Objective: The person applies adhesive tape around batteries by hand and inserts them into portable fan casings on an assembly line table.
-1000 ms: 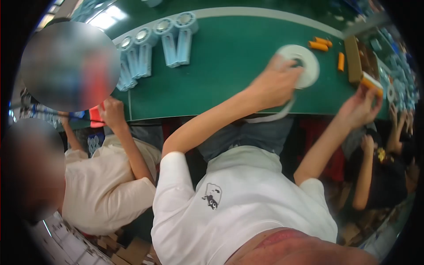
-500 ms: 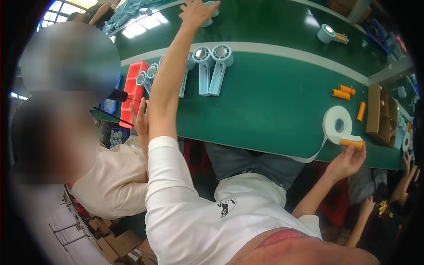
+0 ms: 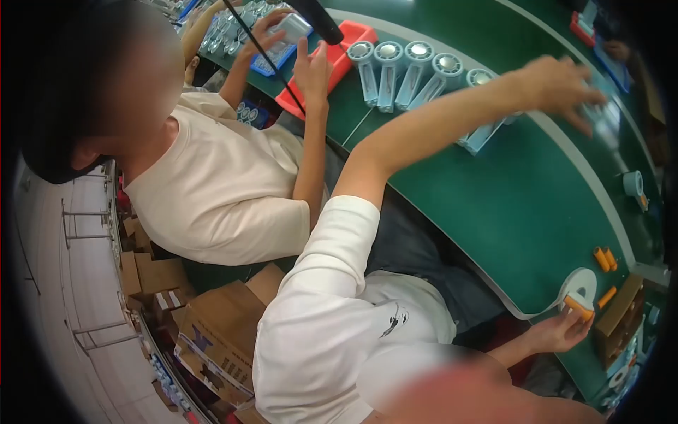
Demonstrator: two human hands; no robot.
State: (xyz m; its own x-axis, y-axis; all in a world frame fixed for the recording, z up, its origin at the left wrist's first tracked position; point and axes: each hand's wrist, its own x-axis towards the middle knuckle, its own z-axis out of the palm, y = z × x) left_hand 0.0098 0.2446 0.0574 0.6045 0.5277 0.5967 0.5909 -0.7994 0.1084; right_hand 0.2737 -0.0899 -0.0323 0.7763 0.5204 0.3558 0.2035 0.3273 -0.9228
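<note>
My left hand [image 3: 558, 92] is stretched over the far part of the green bench, its fingers smeared by motion. Close to its fingertips is a blurred light blue fan casing [image 3: 606, 120]; I cannot tell whether the hand grips it. Between the fingertips of my right hand [image 3: 561, 331] is an orange cylindrical battery [image 3: 578, 308], with a whitish strip along it. Just behind that battery a roll of white tape [image 3: 582, 281] lies on the bench, its loose end trailing toward the front edge. Under my left forearm, a light blue fan casing [image 3: 484, 134] is partly covered.
Several light blue fan casings [image 3: 418, 53] stand in a row beside a red tray [image 3: 360, 34]. Orange batteries [image 3: 604, 258] lie near a cardboard box [image 3: 620, 318]. Another casing [image 3: 633, 184] sits on the far strip. A co-worker [image 3: 226, 177] sits at left, near a black tool [image 3: 318, 20].
The view has swung left, showing more of the co-worker and the casing row. My left hand remains extended, now blurred beside a blurred casing. My right hand still holds the orange battery by the tape roll.
</note>
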